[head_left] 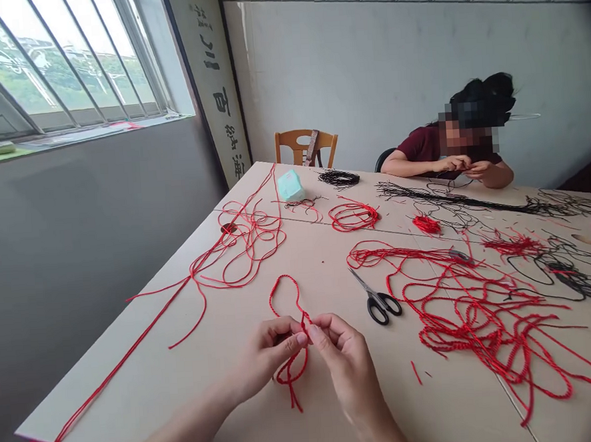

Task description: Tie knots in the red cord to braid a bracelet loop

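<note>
A braided red cord (285, 288) forms a loop on the table (184, 361) and runs back between my hands. My left hand (269, 352) pinches it with thumb and forefinger. My right hand (344, 358) pinches the same cord right beside it, fingertips almost touching. The cord's loose ends hang below my hands near the table's front.
Black-handled scissors (378, 299) lie just right of my hands. A big tangle of red cords (481, 310) covers the right side, long red strands (237, 244) trail left. A mint box (290, 185), black cords (475, 203), a wooden chair (305, 147) and a seated person (451, 151) are at the far side.
</note>
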Demonstrator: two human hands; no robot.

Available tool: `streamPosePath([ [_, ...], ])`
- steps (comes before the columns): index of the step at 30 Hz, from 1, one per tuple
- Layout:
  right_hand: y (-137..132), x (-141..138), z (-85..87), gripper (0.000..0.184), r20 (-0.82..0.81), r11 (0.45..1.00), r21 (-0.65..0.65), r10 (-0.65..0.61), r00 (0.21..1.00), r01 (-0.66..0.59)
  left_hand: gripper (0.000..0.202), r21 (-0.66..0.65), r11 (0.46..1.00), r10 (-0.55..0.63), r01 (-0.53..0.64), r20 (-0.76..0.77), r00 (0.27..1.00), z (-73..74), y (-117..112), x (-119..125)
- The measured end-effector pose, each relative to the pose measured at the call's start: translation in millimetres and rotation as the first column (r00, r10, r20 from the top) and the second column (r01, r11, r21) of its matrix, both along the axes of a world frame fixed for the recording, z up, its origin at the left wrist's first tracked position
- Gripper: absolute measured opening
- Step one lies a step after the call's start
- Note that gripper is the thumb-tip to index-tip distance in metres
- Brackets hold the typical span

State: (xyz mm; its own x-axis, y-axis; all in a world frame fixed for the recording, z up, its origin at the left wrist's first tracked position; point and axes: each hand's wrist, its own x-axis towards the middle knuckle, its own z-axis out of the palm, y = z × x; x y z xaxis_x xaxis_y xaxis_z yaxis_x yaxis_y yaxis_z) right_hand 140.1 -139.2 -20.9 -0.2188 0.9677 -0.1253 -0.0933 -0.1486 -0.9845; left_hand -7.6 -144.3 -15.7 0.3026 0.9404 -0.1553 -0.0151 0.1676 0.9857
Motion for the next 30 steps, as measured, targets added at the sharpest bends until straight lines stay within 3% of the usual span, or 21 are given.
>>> streamPosePath([
  [5, 0.6, 2.3, -7.2, 0.031, -0.026, 0.995, -0.096, 0.001, 1.000, -0.004, 0.037, 0.039, 0.998, 0.043, -0.043, -0.008, 0.999, -6.1, 1.8, 3.4],
  [11, -7.8, 7.6, -3.7, 0.026, -0.050, 0.994, -0.105, 0.010, 0.999, -0.015, 0.033, -0.007, 1.000, 0.007, -0.007, 0.063, 0.998, -9.3, 2.3, 5.0],
  [16, -10.8, 9.4, 1.3, 0.027, -0.095, 0.994, -0.111, 0.005, 0.996, -0.016, 0.033, 0.048, 0.999, -0.013, 0.009, 0.090, 0.996, -11.0, -0.2, 6.7],
  [23, -12.5, 2.0, 9.7, 0.024, 0.011, 1.000, 0.021, -0.020, 1.000, 0.020, 0.026, 0.278, 0.960, 0.043, 0.001, -0.152, 0.987, 2.4, 0.8, -2.0],
  [30, -1.7, -4.2, 14.4, 0.025, 0.039, 0.997, 0.063, -0.039, 0.998, 0.037, 0.033, 0.303, 0.944, -0.049, 0.130, -0.263, 0.963, 3.3, 15.4, -11.4],
])
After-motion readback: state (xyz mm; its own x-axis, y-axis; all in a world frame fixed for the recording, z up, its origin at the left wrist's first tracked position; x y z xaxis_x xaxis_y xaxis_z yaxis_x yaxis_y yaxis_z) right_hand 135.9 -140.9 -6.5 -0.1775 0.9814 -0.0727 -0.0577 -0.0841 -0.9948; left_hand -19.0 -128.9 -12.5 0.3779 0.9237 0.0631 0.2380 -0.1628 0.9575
